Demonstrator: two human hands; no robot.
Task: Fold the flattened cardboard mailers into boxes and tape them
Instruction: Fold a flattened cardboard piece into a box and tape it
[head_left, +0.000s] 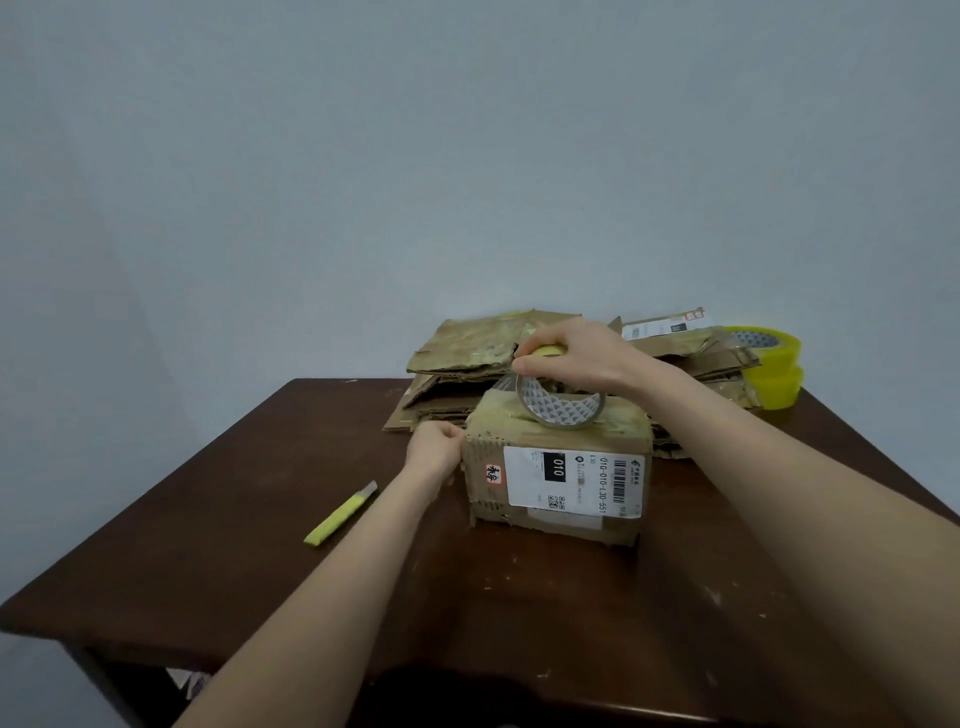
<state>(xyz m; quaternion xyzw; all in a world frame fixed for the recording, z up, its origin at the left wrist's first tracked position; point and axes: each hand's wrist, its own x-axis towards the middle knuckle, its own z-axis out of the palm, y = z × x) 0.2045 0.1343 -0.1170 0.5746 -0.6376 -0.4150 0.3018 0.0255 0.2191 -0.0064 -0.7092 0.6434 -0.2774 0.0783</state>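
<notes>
A folded cardboard box (556, 499) with a white shipping label on its front stands on the dark wooden table (260, 545). My right hand (576, 353) grips a nearly used-up tape roll (561, 408) upright on the box's top, near its far left corner. My left hand (434, 447) presses against the box's upper left edge, fingers curled at the corner where the tape comes down. Behind the box lies a stack of flattened cardboard mailers (467, 358).
A yellow utility knife (340, 514) lies on the table to the left of the box. Two full yellow tape rolls (774, 369) are stacked at the back right beside more flattened mailers (696, 348). A pale wall stands behind the table.
</notes>
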